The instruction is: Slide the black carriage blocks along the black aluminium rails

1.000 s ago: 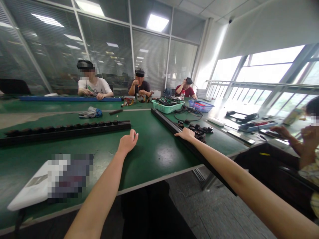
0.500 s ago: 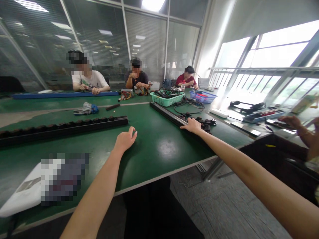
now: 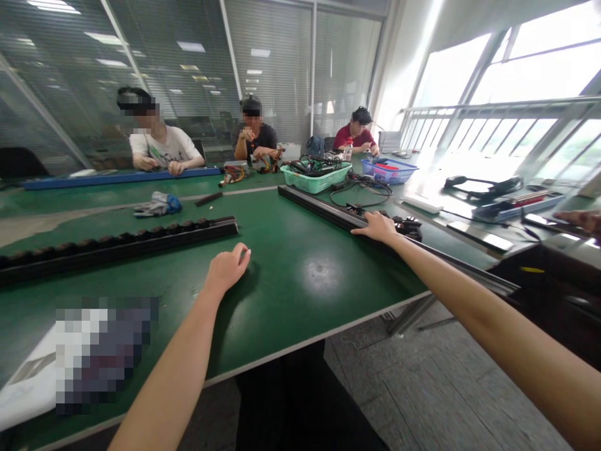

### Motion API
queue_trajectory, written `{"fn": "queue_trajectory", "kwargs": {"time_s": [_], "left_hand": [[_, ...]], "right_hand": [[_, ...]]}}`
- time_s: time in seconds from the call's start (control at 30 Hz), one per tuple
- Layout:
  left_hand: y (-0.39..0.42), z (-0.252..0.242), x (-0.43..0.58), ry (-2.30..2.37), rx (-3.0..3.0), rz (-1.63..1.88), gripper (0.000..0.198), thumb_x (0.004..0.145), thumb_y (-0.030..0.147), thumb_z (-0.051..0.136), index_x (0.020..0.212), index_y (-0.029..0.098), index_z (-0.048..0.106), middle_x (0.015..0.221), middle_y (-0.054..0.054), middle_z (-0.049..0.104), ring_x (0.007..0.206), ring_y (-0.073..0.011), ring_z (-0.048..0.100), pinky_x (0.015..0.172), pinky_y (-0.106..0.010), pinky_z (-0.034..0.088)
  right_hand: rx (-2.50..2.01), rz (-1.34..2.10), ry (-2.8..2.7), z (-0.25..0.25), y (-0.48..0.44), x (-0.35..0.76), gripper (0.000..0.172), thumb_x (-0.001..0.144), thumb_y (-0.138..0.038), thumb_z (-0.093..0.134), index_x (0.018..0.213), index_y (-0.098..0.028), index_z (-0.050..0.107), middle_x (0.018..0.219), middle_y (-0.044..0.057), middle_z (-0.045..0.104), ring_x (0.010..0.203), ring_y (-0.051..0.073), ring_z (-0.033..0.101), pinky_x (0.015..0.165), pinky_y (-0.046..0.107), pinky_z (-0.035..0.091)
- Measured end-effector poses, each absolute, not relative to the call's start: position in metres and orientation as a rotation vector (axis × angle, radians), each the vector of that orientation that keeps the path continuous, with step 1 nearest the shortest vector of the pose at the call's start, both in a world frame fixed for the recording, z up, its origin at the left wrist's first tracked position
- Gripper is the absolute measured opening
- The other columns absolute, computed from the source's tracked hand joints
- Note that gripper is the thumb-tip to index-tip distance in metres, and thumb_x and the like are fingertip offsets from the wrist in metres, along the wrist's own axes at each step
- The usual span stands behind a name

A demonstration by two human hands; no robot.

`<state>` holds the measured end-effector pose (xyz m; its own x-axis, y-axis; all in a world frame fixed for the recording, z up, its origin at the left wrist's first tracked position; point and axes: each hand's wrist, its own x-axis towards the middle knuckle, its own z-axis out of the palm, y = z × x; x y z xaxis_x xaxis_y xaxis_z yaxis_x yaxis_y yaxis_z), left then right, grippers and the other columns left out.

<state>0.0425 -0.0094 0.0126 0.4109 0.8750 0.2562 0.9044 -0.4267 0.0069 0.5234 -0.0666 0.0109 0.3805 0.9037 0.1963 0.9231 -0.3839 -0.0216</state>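
My right hand [image 3: 379,228] lies over a long black metal rail [image 3: 322,208], thumb along its near side and fingers over the top. The rail runs diagonally across the right of the green table, and its near end reaches past the table edge. Behind my right hand sit small black parts [image 3: 409,227], partly hidden. My left hand [image 3: 228,268] is held over the table with its fingers curled together; whether anything small is between them I cannot make out. Left of it lies another black rail [image 3: 201,233] with a row of dark rounded parts along it.
A green basket of black cables [image 3: 310,181] and a blue basket [image 3: 390,173] stand at the back. Gloves [image 3: 158,205] and a short dark strip [image 3: 209,198] lie mid-table. A white pouch [image 3: 37,382] is near left. Several people sit around the table.
The view has shifted slightly to the left and down. More of the rail's near end shows beyond my right hand, which stays on it. My left fingers have drawn closer together.
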Motion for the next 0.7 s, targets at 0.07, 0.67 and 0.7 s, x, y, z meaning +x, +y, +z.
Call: {"fn": "queue_trajectory", "kwargs": {"time_s": [0.07,0.67,0.7], "left_hand": [[-0.008,0.011,0.041,-1.603,-2.517,-0.315,0.043,0.106,0.044,0.030,0.121,0.023,0.064,0.087,-0.007,0.077,0.083,-0.0276,0.074,0.074,-0.032,0.049],[-0.017,0.014,0.051,-1.465,-2.505,-0.117,0.044,0.109,0.036,0.029,0.103,0.019,0.070,0.082,-0.010,0.076,0.077,-0.0258,0.072,0.076,-0.033,0.044],[-0.017,0.013,0.052,-1.455,-2.507,-0.130,0.044,0.109,0.036,0.030,0.102,0.019,0.070,0.082,-0.010,0.076,0.076,-0.0254,0.071,0.076,-0.033,0.044]], "right_hand": [[-2.487,-0.250,-1.691,0.010,-0.063,0.530,0.079,0.084,-0.079,0.063,0.135,-0.018,0.062,0.132,0.019,0.062,0.119,0.035,0.061,0.095,0.041,0.049],[-2.263,-0.366,-1.917,-0.002,-0.035,0.579,0.067,0.083,-0.079,0.060,0.115,-0.020,0.064,0.115,0.014,0.066,0.107,0.035,0.063,0.080,0.040,0.049],[-2.252,-0.365,-1.921,-0.001,-0.034,0.581,0.067,0.083,-0.079,0.060,0.115,-0.021,0.064,0.114,0.014,0.066,0.107,0.034,0.063,0.080,0.040,0.049]]}}
